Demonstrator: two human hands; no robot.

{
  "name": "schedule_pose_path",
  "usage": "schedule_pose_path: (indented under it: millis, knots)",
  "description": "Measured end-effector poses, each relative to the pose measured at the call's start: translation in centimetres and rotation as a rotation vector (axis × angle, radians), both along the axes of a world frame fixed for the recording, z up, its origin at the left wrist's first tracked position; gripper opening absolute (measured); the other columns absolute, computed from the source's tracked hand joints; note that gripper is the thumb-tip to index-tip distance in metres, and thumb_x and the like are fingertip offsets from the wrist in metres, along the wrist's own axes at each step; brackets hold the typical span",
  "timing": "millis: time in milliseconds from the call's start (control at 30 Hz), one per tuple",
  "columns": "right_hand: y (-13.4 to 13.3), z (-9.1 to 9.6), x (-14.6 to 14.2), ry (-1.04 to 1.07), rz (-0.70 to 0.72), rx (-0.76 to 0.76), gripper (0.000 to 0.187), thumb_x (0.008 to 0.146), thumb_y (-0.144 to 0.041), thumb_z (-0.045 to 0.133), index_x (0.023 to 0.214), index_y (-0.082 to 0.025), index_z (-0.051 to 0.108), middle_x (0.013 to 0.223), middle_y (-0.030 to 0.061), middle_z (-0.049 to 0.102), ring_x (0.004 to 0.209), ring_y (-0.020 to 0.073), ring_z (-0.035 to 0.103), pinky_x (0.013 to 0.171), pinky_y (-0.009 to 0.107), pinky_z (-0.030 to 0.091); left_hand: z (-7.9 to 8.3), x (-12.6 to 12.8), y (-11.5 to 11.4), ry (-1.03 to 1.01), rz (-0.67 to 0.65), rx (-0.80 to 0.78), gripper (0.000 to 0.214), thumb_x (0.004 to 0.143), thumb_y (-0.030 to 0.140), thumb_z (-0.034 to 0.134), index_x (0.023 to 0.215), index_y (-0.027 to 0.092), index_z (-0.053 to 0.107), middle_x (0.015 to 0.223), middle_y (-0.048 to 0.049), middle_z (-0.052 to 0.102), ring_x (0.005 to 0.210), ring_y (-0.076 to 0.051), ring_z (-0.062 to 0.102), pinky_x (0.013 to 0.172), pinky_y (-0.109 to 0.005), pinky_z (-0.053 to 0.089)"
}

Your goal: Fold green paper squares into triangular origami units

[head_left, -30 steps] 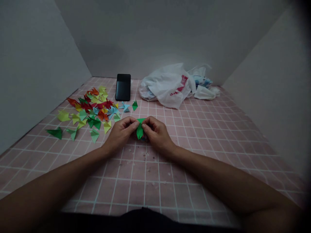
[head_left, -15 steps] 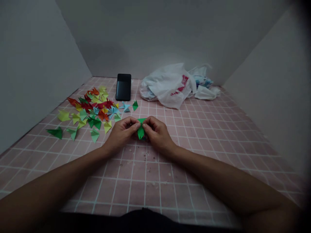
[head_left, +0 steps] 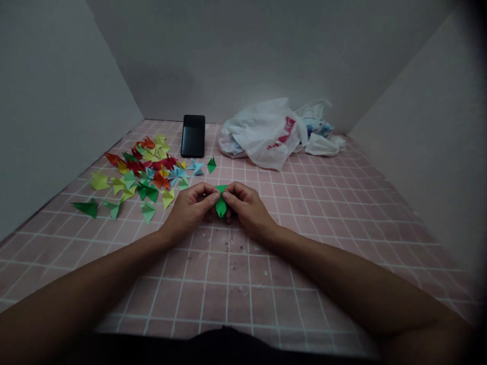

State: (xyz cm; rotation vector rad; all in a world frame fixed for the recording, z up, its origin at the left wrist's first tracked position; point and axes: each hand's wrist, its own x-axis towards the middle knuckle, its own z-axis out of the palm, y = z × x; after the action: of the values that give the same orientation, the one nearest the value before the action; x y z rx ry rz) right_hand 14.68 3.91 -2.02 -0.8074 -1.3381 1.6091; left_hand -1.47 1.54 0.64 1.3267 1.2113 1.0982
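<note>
A small folded green paper [head_left: 220, 207] is pinched between my two hands, over the middle of the table. My left hand [head_left: 193, 205] grips its left edge between thumb and forefinger. On the other side, my right hand [head_left: 246, 207] pinches the right edge, its thumb tip close to the left thumb. The paper has a wide flat top and a pointed lower end; my fingers cover parts of both sides. Beyond my left hand lies a loose pile of folded paper pieces [head_left: 146, 167] in red, orange, yellow, blue and green. A lone dark green folded piece [head_left: 211, 165] sits just past my hands.
A black phone [head_left: 193, 136] stands near the back wall. Right of it rests a crumpled white plastic bag [head_left: 262, 133] with red print, beside another white and blue bag [head_left: 319, 129]. A pink checked tablecloth [head_left: 327, 218] covers the table, with grey walls on three sides.
My right thumb has shifted slightly up along the green paper, and right fingertips now show beneath it. My left hand has hardly moved. The other things lie as before.
</note>
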Motion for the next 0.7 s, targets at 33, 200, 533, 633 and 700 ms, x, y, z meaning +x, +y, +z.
schedule_pose_path:
  millis: [33,200,533,633,700]
  knots:
    - [0.0,-0.01,-0.01,0.004,0.0,-0.003,0.033,0.086,-0.049,0.07,0.08,-0.022,0.054,0.058,-0.0073,0.056,0.046,0.0088,0.05,0.046,0.022,0.043,0.01,-0.02,-0.01,0.003,0.002,0.003,0.026,0.079,0.043,0.074,0.082,0.018,0.065,0.062,0.003,0.061,0.05,-0.011,0.054,0.049,-0.023,0.044]
    - [-0.11,-0.06,0.01,0.049,0.026,-0.006,0.031,0.09,-0.047,0.066,0.078,-0.021,0.054,0.054,-0.0071,0.056,0.046,0.0088,0.05,0.046,0.021,0.043,0.05,-0.06,-0.07,0.008,0.022,0.01,0.026,0.08,0.042,0.074,0.082,0.017,0.066,0.065,0.0021,0.064,0.054,-0.011,0.055,0.052,-0.023,0.045]
    - [-0.08,-0.15,-0.07,0.075,0.034,-0.015,0.029,0.088,-0.044,0.068,0.078,-0.021,0.055,0.054,-0.0072,0.057,0.043,0.0086,0.05,0.044,0.021,0.043,-0.01,-0.07,0.03,0.017,0.006,0.065,0.023,0.081,0.04,0.073,0.081,0.017,0.066,0.066,0.0022,0.064,0.058,-0.012,0.058,0.057,-0.024,0.048]
    - [-0.13,-0.03,-0.03,0.04,0.022,0.013,0.028,0.089,-0.044,0.066,0.078,-0.021,0.054,0.054,-0.0074,0.055,0.043,0.0088,0.049,0.045,0.022,0.042,0.01,-0.04,0.07,0.013,0.01,0.074,0.024,0.08,0.039,0.074,0.08,0.017,0.066,0.066,0.0022,0.065,0.058,-0.011,0.058,0.057,-0.023,0.047]
    - [-0.17,0.06,-0.01,-0.006,0.003,0.041,0.027,0.091,-0.042,0.065,0.078,-0.022,0.053,0.053,-0.0075,0.054,0.044,0.0092,0.049,0.044,0.022,0.04,0.01,0.02,0.06,0.001,0.016,0.07,0.024,0.078,0.039,0.075,0.08,0.017,0.067,0.066,0.0023,0.065,0.058,-0.011,0.058,0.056,-0.022,0.047]
